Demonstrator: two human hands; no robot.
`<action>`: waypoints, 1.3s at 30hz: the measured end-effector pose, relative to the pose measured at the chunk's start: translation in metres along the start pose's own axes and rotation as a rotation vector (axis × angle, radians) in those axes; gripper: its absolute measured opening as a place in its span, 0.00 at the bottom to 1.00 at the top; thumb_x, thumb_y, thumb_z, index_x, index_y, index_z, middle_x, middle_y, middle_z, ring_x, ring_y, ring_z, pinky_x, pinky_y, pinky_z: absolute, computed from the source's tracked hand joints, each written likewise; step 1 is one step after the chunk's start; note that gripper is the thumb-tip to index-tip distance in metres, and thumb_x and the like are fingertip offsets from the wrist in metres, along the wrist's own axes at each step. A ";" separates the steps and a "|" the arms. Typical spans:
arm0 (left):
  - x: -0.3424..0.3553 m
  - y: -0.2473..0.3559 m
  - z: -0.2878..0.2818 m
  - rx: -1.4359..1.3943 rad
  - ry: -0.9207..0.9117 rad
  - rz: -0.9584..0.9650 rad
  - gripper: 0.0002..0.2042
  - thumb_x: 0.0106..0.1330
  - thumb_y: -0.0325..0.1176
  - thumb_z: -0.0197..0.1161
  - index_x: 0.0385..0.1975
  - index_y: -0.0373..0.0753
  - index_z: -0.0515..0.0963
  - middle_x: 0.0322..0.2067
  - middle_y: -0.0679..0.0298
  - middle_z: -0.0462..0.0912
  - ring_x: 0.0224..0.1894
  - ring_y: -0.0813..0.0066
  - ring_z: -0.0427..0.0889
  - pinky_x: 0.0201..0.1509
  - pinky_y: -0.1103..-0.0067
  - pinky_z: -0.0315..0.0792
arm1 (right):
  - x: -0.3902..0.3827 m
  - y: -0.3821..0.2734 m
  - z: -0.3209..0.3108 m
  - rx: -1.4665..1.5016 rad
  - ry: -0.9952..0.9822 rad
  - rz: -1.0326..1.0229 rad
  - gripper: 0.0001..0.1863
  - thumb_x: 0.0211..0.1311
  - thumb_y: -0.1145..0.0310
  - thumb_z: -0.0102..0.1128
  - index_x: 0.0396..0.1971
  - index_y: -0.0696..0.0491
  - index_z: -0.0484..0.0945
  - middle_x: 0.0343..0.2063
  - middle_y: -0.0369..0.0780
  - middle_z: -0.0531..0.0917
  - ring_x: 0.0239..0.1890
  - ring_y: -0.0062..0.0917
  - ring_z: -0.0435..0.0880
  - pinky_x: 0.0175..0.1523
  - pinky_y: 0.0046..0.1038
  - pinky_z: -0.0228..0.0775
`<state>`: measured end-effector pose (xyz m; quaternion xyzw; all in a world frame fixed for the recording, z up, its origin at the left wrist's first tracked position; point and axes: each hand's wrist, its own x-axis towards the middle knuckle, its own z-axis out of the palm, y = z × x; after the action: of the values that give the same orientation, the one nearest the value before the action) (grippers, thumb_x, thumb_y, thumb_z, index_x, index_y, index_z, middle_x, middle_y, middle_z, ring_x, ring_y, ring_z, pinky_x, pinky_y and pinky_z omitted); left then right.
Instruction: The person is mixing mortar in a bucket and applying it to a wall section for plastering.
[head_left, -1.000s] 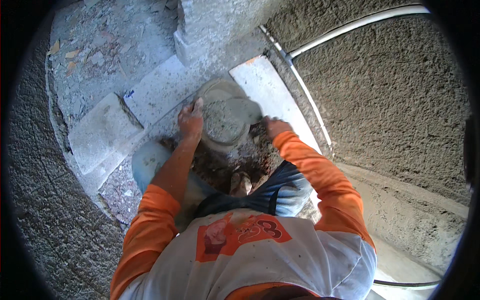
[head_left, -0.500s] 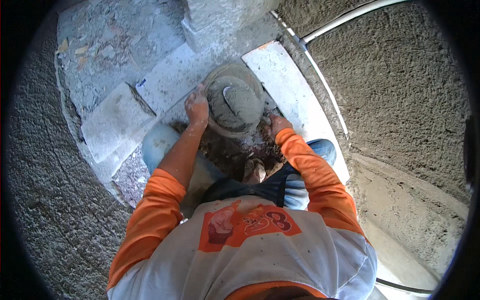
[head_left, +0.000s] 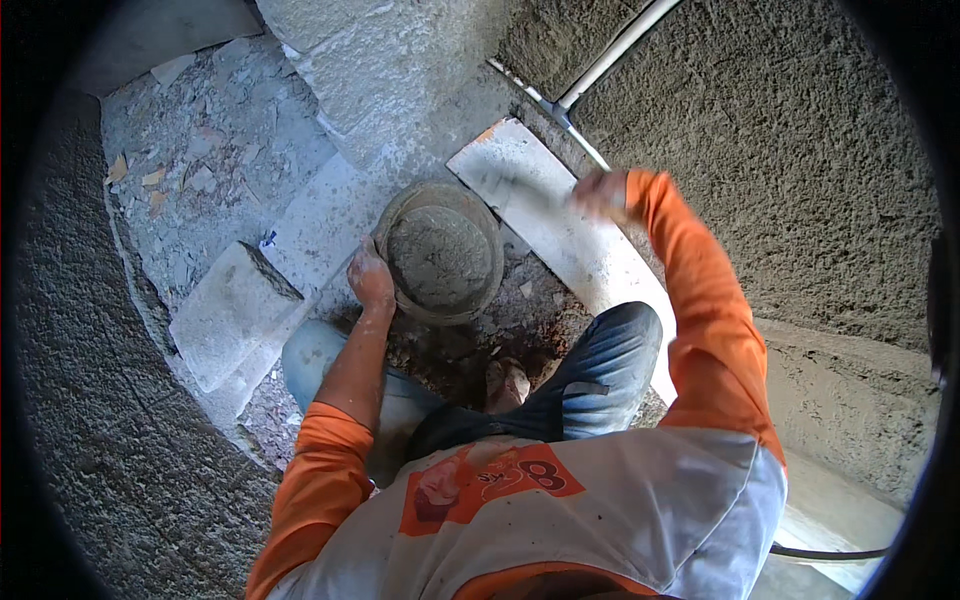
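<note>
And here's the left hand (head_left: 371, 277) on the near left side of the round bucket (head_left: 447, 314), fingers closed over its rim, a firm-looking hold. The bucket sits right in front of the person, ahead of the bent knees, its mouth facing up, and inside it lies a bed of wet grey mortar (head_left: 437, 255), lumpy on top. Over to the right, the right hand (head_left: 600, 194) is up above the edge of a long white board (head_left: 590, 248), well apart from the bucket. It's badly blurred, but the fingers look curled around a trowel (head_left: 522, 188), a grey smear pointing left across the board; the blade's exact outline can't be made out.

The white board slants along the foot of a rough grey wall (head_left: 780, 190), its far end close to the bucket. A pale pipe (head_left: 618, 55) meets a second length at a joint up there. On the left lies a pale stone slab (head_left: 232, 315), with broken rubble (head_left: 215, 160) spread beyond it. Down between the knees of the blue jeans (head_left: 612, 365), one foot (head_left: 507, 385) shows on dark, crumbly ground (head_left: 450, 355). Orange sleeves (head_left: 700, 300) cover the upper arms, and the left forearm is bare.
</note>
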<state>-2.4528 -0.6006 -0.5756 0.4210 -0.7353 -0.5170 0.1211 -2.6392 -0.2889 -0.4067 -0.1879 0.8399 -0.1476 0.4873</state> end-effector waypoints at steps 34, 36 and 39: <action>0.014 -0.030 0.009 -0.096 0.084 0.078 0.24 0.64 0.50 0.43 0.17 0.34 0.68 0.17 0.67 0.64 0.24 0.74 0.59 0.32 0.73 0.59 | 0.008 -0.054 0.182 -0.275 0.876 -0.248 0.12 0.50 0.61 0.55 0.27 0.55 0.72 0.23 0.48 0.75 0.30 0.41 0.75 0.36 0.38 0.67; 0.017 -0.037 0.006 -0.048 0.065 0.185 0.24 0.64 0.50 0.44 0.16 0.35 0.67 0.16 0.68 0.63 0.23 0.75 0.59 0.31 0.74 0.59 | -0.016 -0.069 0.156 -0.156 0.658 -0.347 0.14 0.49 0.60 0.57 0.27 0.56 0.73 0.23 0.47 0.75 0.26 0.40 0.75 0.32 0.36 0.68; 0.002 0.001 0.002 -0.213 -0.067 -0.110 0.22 0.65 0.44 0.42 0.24 0.29 0.74 0.19 0.50 0.73 0.24 0.58 0.67 0.34 0.68 0.61 | -0.028 -0.040 0.117 0.151 0.155 -0.352 0.15 0.52 0.58 0.57 0.27 0.56 0.75 0.20 0.41 0.77 0.22 0.32 0.75 0.28 0.30 0.68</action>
<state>-2.4557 -0.6008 -0.5765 0.4281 -0.6556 -0.6118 0.1120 -2.5170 -0.3187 -0.4248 -0.2827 0.8157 -0.3069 0.4005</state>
